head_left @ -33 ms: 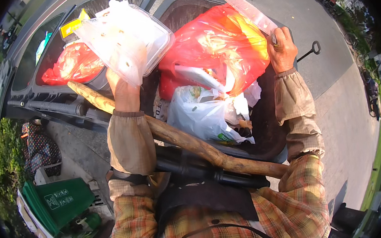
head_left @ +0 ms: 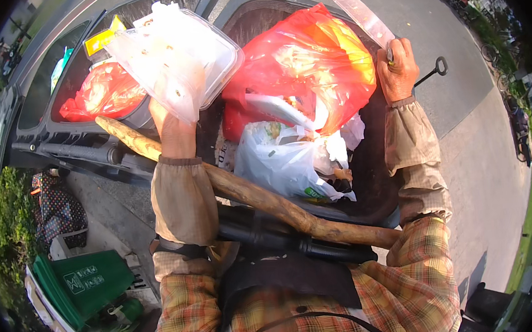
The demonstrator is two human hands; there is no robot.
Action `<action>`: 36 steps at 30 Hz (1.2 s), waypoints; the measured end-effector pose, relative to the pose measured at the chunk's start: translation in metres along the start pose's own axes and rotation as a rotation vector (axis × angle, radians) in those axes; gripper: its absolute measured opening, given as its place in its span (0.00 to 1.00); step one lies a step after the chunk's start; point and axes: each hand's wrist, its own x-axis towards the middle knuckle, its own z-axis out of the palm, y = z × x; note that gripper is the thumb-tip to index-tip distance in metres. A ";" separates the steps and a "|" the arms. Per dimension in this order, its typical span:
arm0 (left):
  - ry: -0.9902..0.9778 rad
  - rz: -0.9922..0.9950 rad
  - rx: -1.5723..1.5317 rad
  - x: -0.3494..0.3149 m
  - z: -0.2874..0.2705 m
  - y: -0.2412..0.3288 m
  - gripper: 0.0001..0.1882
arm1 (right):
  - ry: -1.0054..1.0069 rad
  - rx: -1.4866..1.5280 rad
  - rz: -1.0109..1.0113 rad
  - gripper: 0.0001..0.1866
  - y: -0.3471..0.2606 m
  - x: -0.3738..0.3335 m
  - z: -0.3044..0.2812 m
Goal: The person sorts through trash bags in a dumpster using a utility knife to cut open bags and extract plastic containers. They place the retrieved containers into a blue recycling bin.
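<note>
One wooden pole (head_left: 269,199) slants across the middle, close by.
Past it, from where I stand, a white bag (head_left: 271,156) and a bigger red bag (head_left: 288,59) sit in the open bin (head_left: 378,178); higher, left of centre, the left hand (head_left: 175,128) has its grip closed on clear plastic containers (head_left: 209,57), and at upper right the right hand (head_left: 399,69) clutches a flat-bladed tool (head_left: 357,14).

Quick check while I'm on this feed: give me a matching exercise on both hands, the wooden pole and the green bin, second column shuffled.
1. left hand
2. right hand
3. wooden pole
4. green bin

A. passing beneath the left forearm
B. gripping a flat, blade-like tool
C. at the view's lower left
D. holding a clear plastic container

Pairs: 1-D, 2-B, 3-A, 4-C
</note>
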 end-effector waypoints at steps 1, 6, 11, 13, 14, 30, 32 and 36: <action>-0.005 -0.006 0.005 0.003 0.002 -0.001 0.22 | 0.117 0.040 0.027 0.10 0.001 0.006 -0.008; 0.001 -0.037 0.051 0.000 0.000 0.000 0.22 | -0.082 -0.062 0.040 0.09 0.024 -0.013 -0.003; 0.009 -0.107 0.079 -0.002 -0.011 -0.024 0.22 | -0.356 -0.196 0.204 0.07 0.037 -0.043 -0.015; -0.002 -0.143 0.111 -0.011 -0.004 -0.038 0.22 | -0.226 -0.080 0.442 0.05 0.025 -0.042 -0.042; -0.007 -0.156 0.116 -0.016 0.000 -0.041 0.22 | -0.123 0.034 0.568 0.02 0.015 -0.035 -0.056; -0.159 -0.841 0.693 -0.203 -0.101 -0.150 0.22 | 0.509 1.234 1.345 0.04 -0.248 -0.178 -0.226; -0.219 -0.909 0.779 -0.225 -0.104 -0.160 0.22 | 0.608 1.206 1.328 0.02 -0.260 -0.208 -0.241; -0.362 -0.994 0.897 -0.267 -0.080 -0.195 0.22 | 0.773 1.210 1.348 0.07 -0.271 -0.250 -0.286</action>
